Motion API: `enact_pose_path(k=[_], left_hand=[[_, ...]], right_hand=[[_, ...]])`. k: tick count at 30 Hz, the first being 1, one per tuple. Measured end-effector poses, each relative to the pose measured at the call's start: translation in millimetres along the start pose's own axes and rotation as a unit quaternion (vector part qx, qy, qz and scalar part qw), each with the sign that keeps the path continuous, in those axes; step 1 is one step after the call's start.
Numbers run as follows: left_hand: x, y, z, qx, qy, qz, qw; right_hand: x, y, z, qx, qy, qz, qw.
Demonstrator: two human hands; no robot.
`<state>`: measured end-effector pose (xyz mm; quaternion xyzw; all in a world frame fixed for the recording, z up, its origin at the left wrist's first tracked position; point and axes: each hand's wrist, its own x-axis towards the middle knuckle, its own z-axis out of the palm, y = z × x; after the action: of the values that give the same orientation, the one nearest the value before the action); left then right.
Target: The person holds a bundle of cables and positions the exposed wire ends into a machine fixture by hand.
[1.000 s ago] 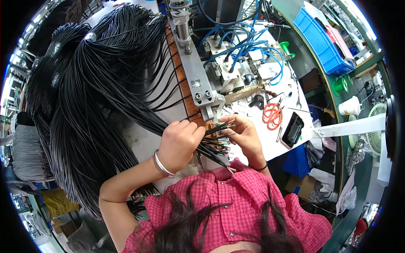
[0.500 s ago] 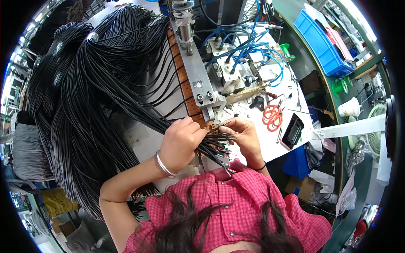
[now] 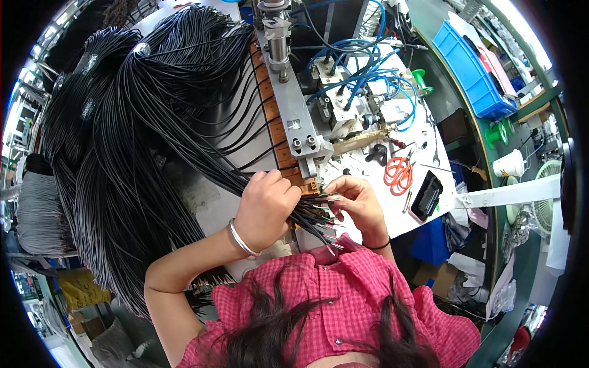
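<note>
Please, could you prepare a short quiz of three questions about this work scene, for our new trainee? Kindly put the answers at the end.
1. True or false: the left hand is closed around a bundle of black cables.
2. Which is nearer to the blue crate at the upper right of the picture?
A) the left hand
B) the right hand
C) both equally
3. Fill in the colour: the orange-red coil lies on the ____ tabletop.

Key: 1. True. 2. B. 3. White.
</note>
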<state>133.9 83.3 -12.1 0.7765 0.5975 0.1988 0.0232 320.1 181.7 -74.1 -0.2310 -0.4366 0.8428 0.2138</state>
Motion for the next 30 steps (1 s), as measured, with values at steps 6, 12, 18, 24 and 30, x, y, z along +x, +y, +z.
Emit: enact_pose_path(k=[6,12,18,24,30], left_hand=[[-0.8,0.0,5.5,-0.023,0.008,0.032,0.999],[0.0,0.5,1.7,0.006,0.038,0.015,0.999],[-4.0,-0.2,5.0,0.002,-0.024,-0.012,1.000],[0.4,-1.9,4.3,0.015,0.014,0.015,1.000],[-0.5,0.6,2.2,-0.046,0.000,-0.002,0.999]], right_hand=[[2.6,8.0,-3.6,-0.036,0.082,-0.045,0.995],[8.9,13.9,0.2,-0.128,0.120,-0.033,0.984],[11.9,7.7,-11.2,-0.131,0.053,0.053,0.988],[5.0,1.5,3.3,-0.129,0.102,0.016,0.986],[1.9,3.8,6.4,-0.130,0.113,-0.079,0.982]])
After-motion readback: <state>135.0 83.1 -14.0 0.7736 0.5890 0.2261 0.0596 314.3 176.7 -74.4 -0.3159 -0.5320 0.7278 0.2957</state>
